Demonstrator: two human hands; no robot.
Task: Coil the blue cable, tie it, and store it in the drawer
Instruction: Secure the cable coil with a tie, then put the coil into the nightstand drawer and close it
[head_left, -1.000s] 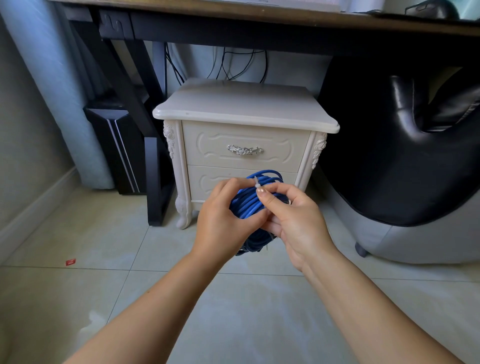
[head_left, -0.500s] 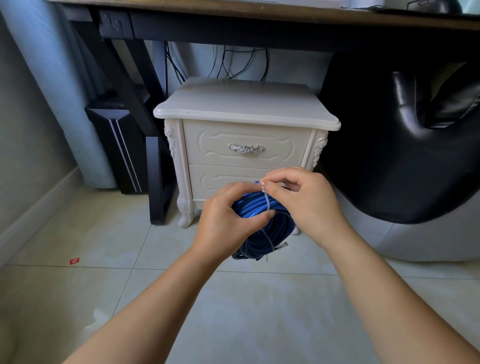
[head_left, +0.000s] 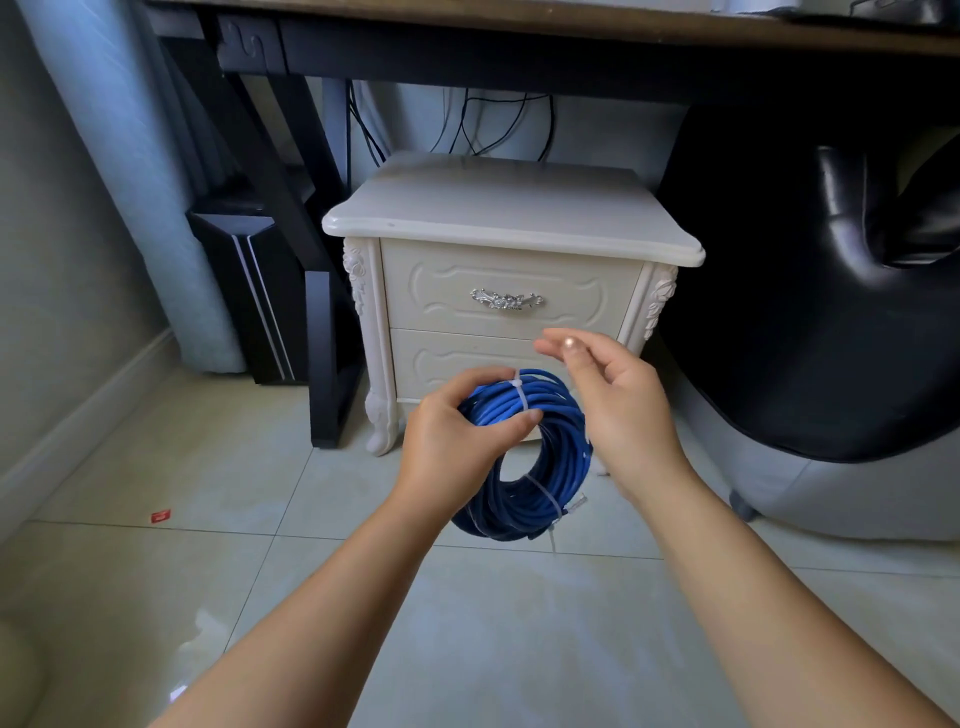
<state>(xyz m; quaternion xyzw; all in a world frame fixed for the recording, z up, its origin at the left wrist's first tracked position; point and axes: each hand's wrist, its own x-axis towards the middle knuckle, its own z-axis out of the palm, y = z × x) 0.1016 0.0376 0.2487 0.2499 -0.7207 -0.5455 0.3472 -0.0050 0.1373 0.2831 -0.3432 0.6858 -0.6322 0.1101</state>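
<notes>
Blue cable (head_left: 540, 415) — coiled ring, white ties (head_left: 521, 397) cinched — before closed drawer (head_left: 506, 291).

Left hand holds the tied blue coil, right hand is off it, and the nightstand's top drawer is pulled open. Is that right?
Not quite. The head view shows the top drawer of the nightstand closed, its front flush with the frame. The rest holds: the left hand grips the blue coil, which has white ties around it, and the right hand is off it.

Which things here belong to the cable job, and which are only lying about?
Job: blue cable coil, gripped by the left hand; white tie on it; right hand beside it; nightstand with shut drawers.
Lying about: red scrap on floor; black chair; black tower case.
</notes>
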